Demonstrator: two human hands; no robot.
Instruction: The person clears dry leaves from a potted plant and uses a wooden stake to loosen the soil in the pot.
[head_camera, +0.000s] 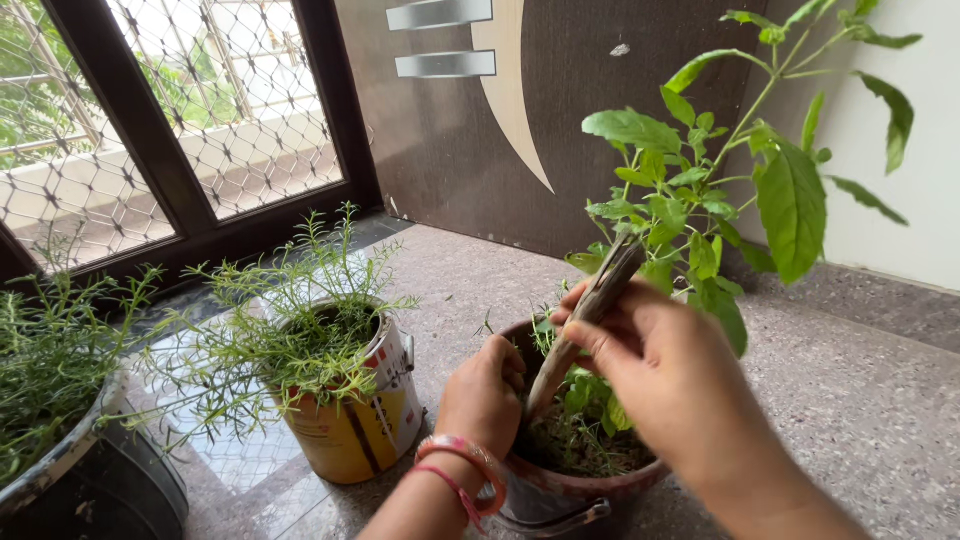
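Note:
My right hand (660, 365) grips a weathered wooden stick (590, 315), whose lower end points down into the soil of a round brown pot (560, 490). A tall leafy green plant (700, 200) grows from that pot, with small weeds around its base. My left hand (485, 395) rests closed on the pot's near-left rim, fingers curled inside over the soil; I cannot tell whether it holds anything. Red and pink bangles (460, 470) circle the left wrist.
A yellow and white tin can (365, 425) with a feathery green plant stands left of the pot. A dark bucket (90, 480) with a similar plant sits at far left. Behind are a netted window, a dark wooden door and a speckled stone floor (860, 400).

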